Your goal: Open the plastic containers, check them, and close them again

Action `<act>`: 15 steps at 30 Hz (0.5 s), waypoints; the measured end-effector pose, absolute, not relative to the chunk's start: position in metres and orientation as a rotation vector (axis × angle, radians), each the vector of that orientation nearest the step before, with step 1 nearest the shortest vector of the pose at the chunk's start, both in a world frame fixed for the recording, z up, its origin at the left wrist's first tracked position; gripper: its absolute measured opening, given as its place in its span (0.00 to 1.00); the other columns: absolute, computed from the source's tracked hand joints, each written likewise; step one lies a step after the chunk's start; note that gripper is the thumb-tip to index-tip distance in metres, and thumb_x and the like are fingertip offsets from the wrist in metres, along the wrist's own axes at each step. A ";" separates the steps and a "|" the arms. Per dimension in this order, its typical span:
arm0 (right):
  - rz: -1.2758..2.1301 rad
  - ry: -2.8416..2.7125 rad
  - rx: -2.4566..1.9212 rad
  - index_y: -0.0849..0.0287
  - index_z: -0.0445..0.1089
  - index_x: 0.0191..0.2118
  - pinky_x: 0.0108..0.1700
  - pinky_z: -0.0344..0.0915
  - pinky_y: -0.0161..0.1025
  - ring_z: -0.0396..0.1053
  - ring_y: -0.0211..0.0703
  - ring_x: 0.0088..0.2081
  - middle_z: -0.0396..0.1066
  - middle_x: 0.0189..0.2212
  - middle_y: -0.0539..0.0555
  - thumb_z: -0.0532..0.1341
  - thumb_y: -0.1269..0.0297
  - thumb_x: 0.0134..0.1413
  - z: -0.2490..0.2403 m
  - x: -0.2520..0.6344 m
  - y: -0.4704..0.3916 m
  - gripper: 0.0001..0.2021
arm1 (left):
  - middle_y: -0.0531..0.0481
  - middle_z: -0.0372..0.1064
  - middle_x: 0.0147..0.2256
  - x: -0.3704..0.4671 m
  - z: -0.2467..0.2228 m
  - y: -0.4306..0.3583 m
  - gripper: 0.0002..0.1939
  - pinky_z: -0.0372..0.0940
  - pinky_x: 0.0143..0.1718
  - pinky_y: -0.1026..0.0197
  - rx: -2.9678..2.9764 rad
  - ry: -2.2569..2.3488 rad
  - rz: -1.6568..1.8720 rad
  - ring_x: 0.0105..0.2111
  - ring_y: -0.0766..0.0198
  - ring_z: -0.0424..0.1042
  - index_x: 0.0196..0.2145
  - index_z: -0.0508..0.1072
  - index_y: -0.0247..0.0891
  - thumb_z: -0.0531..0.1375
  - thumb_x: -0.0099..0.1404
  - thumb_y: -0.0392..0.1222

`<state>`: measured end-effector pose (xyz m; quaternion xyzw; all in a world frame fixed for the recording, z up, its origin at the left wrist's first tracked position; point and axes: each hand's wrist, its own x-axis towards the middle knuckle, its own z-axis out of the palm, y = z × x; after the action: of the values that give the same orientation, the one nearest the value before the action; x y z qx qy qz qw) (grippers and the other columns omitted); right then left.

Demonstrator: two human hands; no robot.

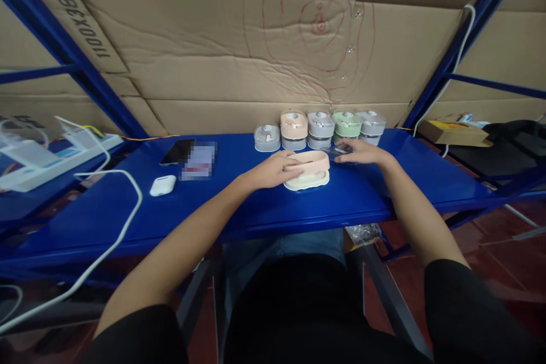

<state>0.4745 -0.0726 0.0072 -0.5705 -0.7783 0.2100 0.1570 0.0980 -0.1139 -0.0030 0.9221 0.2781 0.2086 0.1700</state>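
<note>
On the blue table my left hand holds a peach-coloured oval box part, tilted, its fingers at the left end. Below that part lies a cream oval piece on the table. My right hand is closed on a small clear item, just right of the peach part; the item's shape is hard to make out. Behind the hands stand several lidded boxes, among them a peach one, a green one and a low grey one.
A white earbud case, a dark phone and a blurred-out card lie at the left. A white cable and power strip are further left. Cardboard stands behind; an open carton is at right.
</note>
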 end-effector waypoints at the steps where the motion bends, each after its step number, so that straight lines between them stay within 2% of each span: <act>1: 0.611 -2.243 -1.624 0.53 0.78 0.66 0.64 0.78 0.67 0.82 0.73 0.58 0.84 0.56 0.63 0.80 0.38 0.48 0.007 0.475 -0.072 0.43 | 0.35 0.80 0.56 0.096 -0.001 -0.112 0.28 0.71 0.66 0.42 2.606 0.805 0.624 0.60 0.43 0.77 0.54 0.89 0.39 0.55 0.83 0.60; 5: 0.635 -2.305 -1.581 0.56 0.76 0.72 0.69 0.76 0.67 0.79 0.76 0.63 0.81 0.63 0.67 0.84 0.43 0.40 0.004 0.478 -0.072 0.52 | 0.36 0.80 0.47 0.078 0.010 -0.100 0.30 0.71 0.63 0.40 2.624 1.051 0.633 0.53 0.43 0.78 0.46 0.88 0.37 0.54 0.81 0.62; 9: 0.632 -2.323 -1.603 0.58 0.72 0.76 0.72 0.74 0.71 0.78 0.80 0.66 0.80 0.65 0.69 0.85 0.41 0.38 0.000 0.478 -0.070 0.59 | 0.34 0.79 0.44 0.056 0.015 -0.085 0.29 0.71 0.61 0.36 2.605 1.417 0.421 0.53 0.36 0.78 0.40 0.86 0.38 0.57 0.75 0.65; 13: 0.610 -2.347 -1.569 0.57 0.70 0.78 0.74 0.71 0.73 0.76 0.80 0.68 0.78 0.68 0.69 0.85 0.41 0.39 -0.003 0.476 -0.068 0.60 | 0.36 0.82 0.44 0.046 0.010 -0.077 0.24 0.73 0.58 0.40 2.584 1.458 0.227 0.54 0.35 0.78 0.38 0.84 0.41 0.65 0.65 0.66; 15: 0.598 -2.356 -1.549 0.58 0.71 0.77 0.75 0.71 0.72 0.76 0.80 0.68 0.79 0.68 0.69 0.84 0.42 0.40 -0.003 0.476 -0.068 0.59 | 0.39 0.81 0.40 0.046 0.007 -0.076 0.22 0.74 0.55 0.41 2.558 1.438 0.362 0.48 0.37 0.79 0.33 0.82 0.42 0.71 0.58 0.64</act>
<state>0.4758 -0.0680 -0.0031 -0.5329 -0.8106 0.2057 0.1291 0.0464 -0.0758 0.0071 0.8615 0.4841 0.1220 0.0924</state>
